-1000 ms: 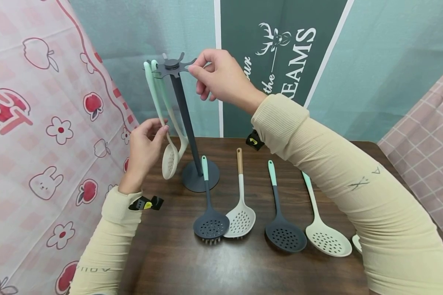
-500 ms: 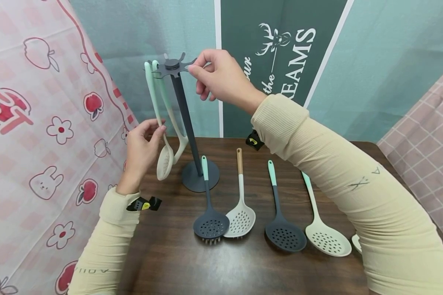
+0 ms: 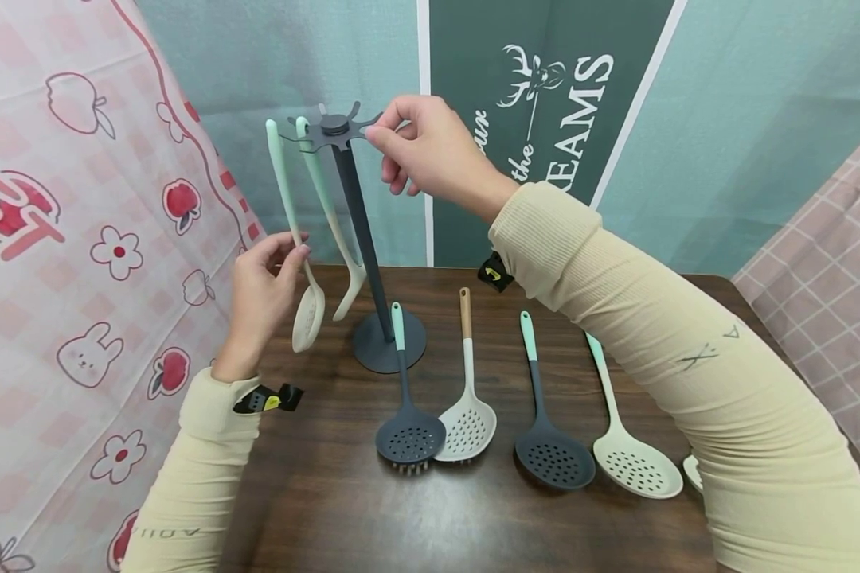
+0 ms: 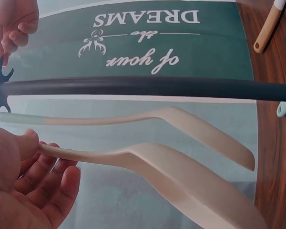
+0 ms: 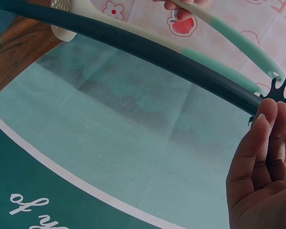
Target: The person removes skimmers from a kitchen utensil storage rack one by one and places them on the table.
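Note:
My left hand [image 3: 261, 286] pinches the cream lower handle of a slotted spoon [image 3: 309, 318] with a mint grip. The spoon hangs nearly upright left of a dark utensil stand [image 3: 361, 231], its handle top by a hook's tip; I cannot tell whether the hook is in its hole. Behind it, a second mint-handled cream slotted utensil [image 3: 351, 290] hangs from the stand, seen edge-on. With thumb and fingers my right hand [image 3: 437, 147] pinches a hook on the stand's top right. In the left wrist view the spoon's bowl [image 4: 190, 183] shows from the side.
On the brown table [image 3: 344, 509] lie a dark skimmer [image 3: 410, 434], a white wood-handled skimmer [image 3: 469, 426], another dark skimmer [image 3: 553, 458] and a cream one [image 3: 634, 465]. My right sleeve partly hides a further pale utensil [image 3: 693, 473]. Printed cloth [image 3: 115, 318] hangs along the left.
My left hand has moved left with the slotted spoon, drawing its handle top out toward the hook's tip and away from the other hanging utensil. My right hand keeps its place on the stand.

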Demonstrator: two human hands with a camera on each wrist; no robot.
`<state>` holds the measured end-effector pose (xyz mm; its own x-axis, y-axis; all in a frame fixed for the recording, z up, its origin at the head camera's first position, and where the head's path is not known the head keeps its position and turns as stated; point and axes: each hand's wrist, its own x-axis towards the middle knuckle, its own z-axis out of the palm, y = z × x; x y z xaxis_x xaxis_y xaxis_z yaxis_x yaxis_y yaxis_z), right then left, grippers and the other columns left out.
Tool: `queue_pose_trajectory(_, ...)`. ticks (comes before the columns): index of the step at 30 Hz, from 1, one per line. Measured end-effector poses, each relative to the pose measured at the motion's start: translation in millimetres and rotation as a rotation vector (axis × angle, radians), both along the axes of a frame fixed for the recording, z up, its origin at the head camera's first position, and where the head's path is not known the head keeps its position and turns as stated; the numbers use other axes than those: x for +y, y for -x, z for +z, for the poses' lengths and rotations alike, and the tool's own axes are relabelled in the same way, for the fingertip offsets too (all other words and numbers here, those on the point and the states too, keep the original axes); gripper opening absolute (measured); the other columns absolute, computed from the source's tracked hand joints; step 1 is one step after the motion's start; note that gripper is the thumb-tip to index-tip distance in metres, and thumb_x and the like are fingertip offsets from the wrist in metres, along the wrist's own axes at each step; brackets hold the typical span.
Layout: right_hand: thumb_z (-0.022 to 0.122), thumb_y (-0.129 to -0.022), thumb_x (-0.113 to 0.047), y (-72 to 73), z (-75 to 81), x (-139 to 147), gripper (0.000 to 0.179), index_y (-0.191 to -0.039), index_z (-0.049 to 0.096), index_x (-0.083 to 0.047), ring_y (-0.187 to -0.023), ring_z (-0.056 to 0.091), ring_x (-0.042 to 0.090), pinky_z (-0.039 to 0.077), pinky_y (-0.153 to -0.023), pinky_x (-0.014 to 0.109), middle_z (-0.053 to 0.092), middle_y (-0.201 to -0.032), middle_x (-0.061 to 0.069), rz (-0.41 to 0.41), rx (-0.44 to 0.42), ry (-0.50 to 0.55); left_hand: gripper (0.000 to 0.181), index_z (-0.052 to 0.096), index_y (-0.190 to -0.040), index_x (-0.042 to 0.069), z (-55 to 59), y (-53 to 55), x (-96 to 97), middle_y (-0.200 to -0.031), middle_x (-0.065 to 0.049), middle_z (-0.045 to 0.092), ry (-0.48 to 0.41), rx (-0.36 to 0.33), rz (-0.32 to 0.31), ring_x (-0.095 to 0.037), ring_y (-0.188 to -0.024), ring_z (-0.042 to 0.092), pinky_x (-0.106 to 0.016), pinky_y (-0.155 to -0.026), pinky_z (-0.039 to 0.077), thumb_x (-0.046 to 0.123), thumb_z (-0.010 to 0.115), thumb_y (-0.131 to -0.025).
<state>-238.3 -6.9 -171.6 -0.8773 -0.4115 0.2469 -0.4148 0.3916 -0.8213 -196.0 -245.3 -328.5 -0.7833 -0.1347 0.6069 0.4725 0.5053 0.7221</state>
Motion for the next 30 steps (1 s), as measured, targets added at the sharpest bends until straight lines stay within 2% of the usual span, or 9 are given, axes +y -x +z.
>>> queue_pose_trajectory(8, 0.059, -0.105, -0.024, 0.0, -0.2, 0.3, 0.017, -0.098, 0.058, -0.009, -0.067, 0.067, 0.024, 0.055, -0.061, 0.03, 0.065, -0.072, 0.009, 0.001, -0.006, 0.006, 0.022, 0.073, -0.115, -0.003, -0.2, -2.2, -7.5, -0.097, -0.02, 0.073, 0.025, 0.001, 0.032, -0.001, -0.075, 0.062, -0.009, -0.067, 0.049, 0.01, 0.067, -0.099)
queue_pose_trajectory(17, 0.059, -0.105, -0.024, -0.6, 0.2, -0.2, 0.016, -0.099, 0.058, -0.009, -0.068, 0.068, 0.026, 0.055, -0.062, 0.031, 0.065, -0.072, 0.009, -0.001, -0.004, -0.007, 0.021, 0.073, -0.114, -0.003, -3.4, -5.2, -20.7, -0.094, -0.019, 0.073, 0.097, -0.038, 0.087, -0.001, -0.071, 0.058, -0.011, -0.066, 0.045, 0.011, 0.066, -0.1)
queue_pose_trajectory(25, 0.059, -0.105, -0.024, -0.5, 0.2, -0.3, 0.016, -0.098, 0.058, -0.009, -0.067, 0.067, 0.024, 0.055, -0.061, 0.03, 0.065, -0.072, 0.009, 0.0, 0.001, -0.008, 0.022, 0.072, -0.112, -0.007, -9.2, -5.3, -31.7, -0.094, -0.023, 0.073, 0.139, -0.125, 0.128, -0.005, -0.074, 0.064, -0.007, -0.067, 0.046, 0.011, 0.065, -0.101)
queue_pose_trajectory(30, 0.059, -0.105, -0.025, -0.4, -0.6, 0.0, 0.016, -0.099, 0.058, -0.009, -0.067, 0.068, 0.025, 0.055, -0.061, 0.031, 0.065, -0.072, 0.009, 0.002, 0.004, -0.005, 0.022, 0.072, -0.112, -0.006, -10.8, -5.7, -37.4, -0.093, -0.022, 0.073, 0.17, -0.179, 0.138, 0.005, -0.073, 0.059, -0.006, -0.067, 0.045, 0.013, 0.064, -0.101)
